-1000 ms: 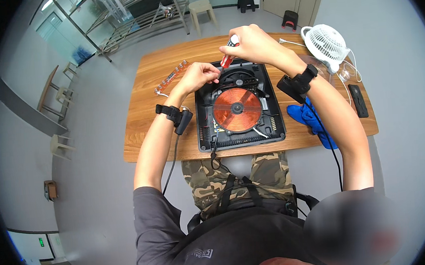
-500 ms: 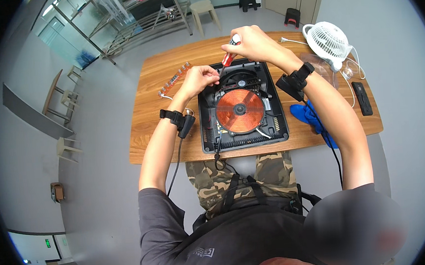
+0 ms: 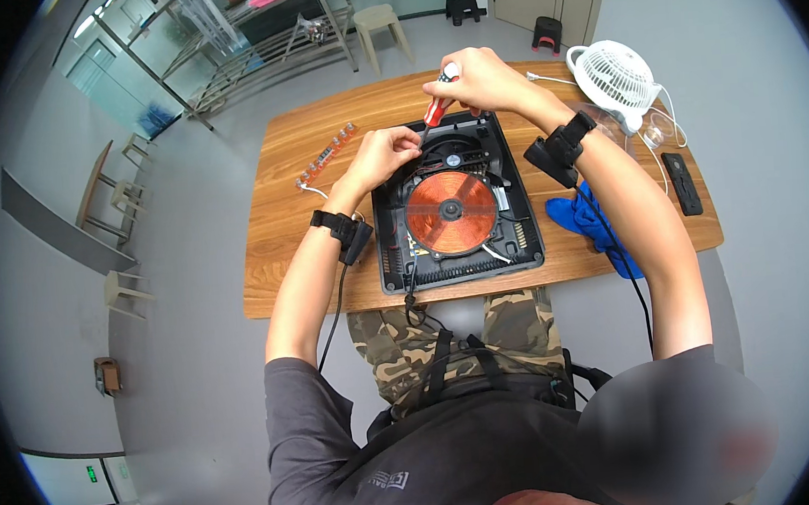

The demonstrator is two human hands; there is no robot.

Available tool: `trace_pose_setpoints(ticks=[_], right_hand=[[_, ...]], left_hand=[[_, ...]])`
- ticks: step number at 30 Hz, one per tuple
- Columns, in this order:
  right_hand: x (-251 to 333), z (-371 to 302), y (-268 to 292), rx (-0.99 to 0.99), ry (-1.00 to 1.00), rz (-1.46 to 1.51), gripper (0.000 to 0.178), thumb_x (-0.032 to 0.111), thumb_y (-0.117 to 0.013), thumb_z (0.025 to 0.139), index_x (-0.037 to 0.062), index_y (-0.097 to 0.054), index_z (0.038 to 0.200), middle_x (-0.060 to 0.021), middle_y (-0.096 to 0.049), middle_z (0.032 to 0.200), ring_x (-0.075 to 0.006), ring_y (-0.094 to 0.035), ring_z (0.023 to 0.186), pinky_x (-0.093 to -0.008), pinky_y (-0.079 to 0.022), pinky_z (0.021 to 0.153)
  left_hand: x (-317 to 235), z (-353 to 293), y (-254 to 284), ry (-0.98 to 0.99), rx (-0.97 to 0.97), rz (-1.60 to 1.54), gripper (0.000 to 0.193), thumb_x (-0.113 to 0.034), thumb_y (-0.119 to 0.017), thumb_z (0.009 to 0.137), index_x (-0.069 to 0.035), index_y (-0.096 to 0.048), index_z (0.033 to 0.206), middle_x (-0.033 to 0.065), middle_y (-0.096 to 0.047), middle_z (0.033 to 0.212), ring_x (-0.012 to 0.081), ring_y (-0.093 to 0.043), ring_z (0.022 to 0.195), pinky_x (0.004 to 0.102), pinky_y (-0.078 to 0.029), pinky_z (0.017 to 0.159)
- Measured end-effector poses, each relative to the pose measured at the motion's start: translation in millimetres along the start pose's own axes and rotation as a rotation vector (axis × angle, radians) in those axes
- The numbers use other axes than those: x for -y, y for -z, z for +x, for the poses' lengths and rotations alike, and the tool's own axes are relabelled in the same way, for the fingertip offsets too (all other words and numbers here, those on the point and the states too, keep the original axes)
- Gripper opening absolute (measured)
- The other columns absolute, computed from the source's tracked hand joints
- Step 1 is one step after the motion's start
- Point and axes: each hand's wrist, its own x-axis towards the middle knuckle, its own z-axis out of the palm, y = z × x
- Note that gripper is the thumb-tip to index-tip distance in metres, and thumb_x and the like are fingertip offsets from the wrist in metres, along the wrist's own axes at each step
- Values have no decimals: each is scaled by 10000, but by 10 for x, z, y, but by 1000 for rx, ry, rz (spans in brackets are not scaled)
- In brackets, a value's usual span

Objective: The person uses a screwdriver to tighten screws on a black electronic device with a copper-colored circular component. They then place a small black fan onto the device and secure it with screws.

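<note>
An opened induction cooker base, a black shell (image 3: pixel 519 174), lies on the wooden table in front of me. Inside it sit a round copper coil (image 3: pixel 430 221) and, beyond that, a black cooling fan (image 3: pixel 453 161). My right hand (image 3: pixel 482 80) grips a screwdriver (image 3: pixel 434 113) with a red handle, tilted with its shaft pointing down to the shell's far left part. Beside the shaft, the fingers of my left hand (image 3: pixel 384 155) are pinched together; whatever they hold is too small to make out. The screwdriver's tip is hidden near those fingertips.
A see-through orange power strip (image 3: pixel 327 156) lies left on the table (image 3: pixel 282 242). To the right are a white fan (image 3: pixel 612 77), a blue cloth (image 3: pixel 600 231) and a black flat bar-shaped object (image 3: pixel 682 184). A cable hangs from each wrist device. Stools and a metal rack stand beyond.
The whole view has shifted slightly. Both hands keep nearly the same place over the cooker base, the right hand still holding the screwdriver and the left still pinched by its shaft.
</note>
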Motion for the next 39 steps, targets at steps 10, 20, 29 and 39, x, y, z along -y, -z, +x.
trace_pose_setpoints(ticks=[10,20,29,39], right_hand=[[-43,14,82,7,-75,65,427,407,-733,942,-13,-707,869,-85,-740,706,-127,-668,512,-267,-535,478],[-56,30,89,29,-113,112,436,416,-749,942,-11,-702,866,-59,-713,683,-109,-663,519,-259,-525,469],[-55,55,85,37,-137,182,434,423,-745,943,-2,-705,863,-67,-731,705,-106,-652,500,-251,-521,458],[112,91,38,43,-14,28,450,405,-749,934,-31,-691,838,-110,-740,701,-154,-693,523,-291,-552,483]], left_hand=[[105,-23,13,57,-22,-216,237,-73,-721,958,67,-709,1149,130,-783,1023,155,-749,966,275,-587,835],[142,-62,57,68,62,-397,266,-69,-691,986,81,-665,1204,154,-764,1098,187,-740,1036,288,-583,880],[-94,-104,26,-89,-78,64,264,-118,-785,909,31,-733,1121,104,-780,955,161,-744,927,305,-587,849],[-126,34,33,-117,12,116,275,-140,-819,855,21,-744,1066,149,-748,850,184,-706,768,348,-555,746]])
